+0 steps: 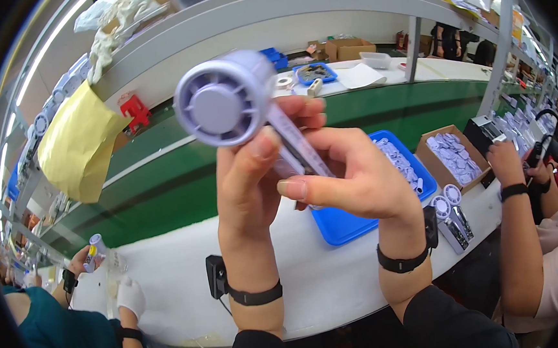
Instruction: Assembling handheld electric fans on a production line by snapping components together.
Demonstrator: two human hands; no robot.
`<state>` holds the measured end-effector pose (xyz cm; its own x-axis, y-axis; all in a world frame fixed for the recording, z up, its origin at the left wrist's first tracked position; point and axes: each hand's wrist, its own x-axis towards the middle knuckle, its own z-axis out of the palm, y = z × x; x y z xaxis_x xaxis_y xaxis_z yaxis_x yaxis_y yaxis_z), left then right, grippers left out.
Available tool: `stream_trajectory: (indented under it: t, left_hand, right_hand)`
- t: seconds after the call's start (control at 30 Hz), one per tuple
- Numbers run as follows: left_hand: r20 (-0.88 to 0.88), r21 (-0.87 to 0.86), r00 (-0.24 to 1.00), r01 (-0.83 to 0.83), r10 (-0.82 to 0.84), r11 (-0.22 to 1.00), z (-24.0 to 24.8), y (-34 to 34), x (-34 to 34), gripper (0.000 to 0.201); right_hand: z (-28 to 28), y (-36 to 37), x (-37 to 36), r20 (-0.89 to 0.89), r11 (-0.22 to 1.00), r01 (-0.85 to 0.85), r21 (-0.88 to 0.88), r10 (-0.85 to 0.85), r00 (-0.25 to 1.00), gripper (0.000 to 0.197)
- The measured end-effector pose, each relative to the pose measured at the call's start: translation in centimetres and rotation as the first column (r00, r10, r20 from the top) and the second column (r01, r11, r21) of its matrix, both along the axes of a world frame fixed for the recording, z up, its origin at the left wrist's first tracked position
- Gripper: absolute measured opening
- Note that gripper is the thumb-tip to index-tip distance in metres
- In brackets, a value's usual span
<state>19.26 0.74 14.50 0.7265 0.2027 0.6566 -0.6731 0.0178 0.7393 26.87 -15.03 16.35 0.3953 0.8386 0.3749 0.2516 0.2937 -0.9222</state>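
Observation:
Raised above the table in front of me is a lavender handheld fan [216, 107], its round slotted head turned to the upper left. My left hand [248, 176] grips it just below the head, thumb in front and fingers behind. Lower down, my right hand [373, 180] has its thumb and fingers closed around the handle. A dark lengthwise gap shows in the handle, and part of it is hidden by my fingers. Behind my right wrist lies a blue tray [344, 227] with several small lavender parts [394, 159] in it.
A cardboard box [425, 147] of lavender pieces stands right of the tray. Two fans [451, 217] with exposed handle insides lie nearer. Co-workers sit on both sides; the left one's hand holds another fan [95, 250]. A metal shelf beam [280, 12] crosses above, with yellow paper [80, 146] hanging at left.

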Motion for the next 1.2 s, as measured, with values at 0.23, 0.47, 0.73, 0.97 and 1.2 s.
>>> stream_trajectory:
  t: [0.23,0.47,0.73,0.97,1.2]
  left_hand:
    - [0.188,-0.262,0.982,0.074,-0.024,0.962,-1.3,0.5,-0.3,0.073]
    - [0.155,-0.350,0.981,-0.057,0.118,0.935,-0.8,0.3,0.2,0.070]
    - [0.150,-0.425,0.975,-0.086,0.164,0.901,-0.4,0.2,0.2,0.058]
    - [0.079,-0.425,0.949,-0.244,0.304,0.872,-0.6,-0.3,1.0,0.071]
    - [-0.005,-0.101,0.972,-0.236,0.237,0.966,-0.3,-2.1,0.4,0.108]
  right_hand:
    - [-1.1,1.9,-0.8,0.161,0.989,0.008,0.150,-0.033,0.986,0.036]
    - [-1.7,3.3,-1.4,0.170,0.979,0.051,0.197,-0.086,0.982,0.038]
    - [-2.8,5.4,-1.8,-0.003,0.924,0.075,0.374,-0.080,0.997,0.040]
    - [-2.7,5.1,-1.4,0.002,0.925,0.107,0.364,-0.116,0.993,0.041]
    - [-3.8,5.7,-1.2,0.040,0.815,0.269,0.514,-0.336,0.941,0.043]
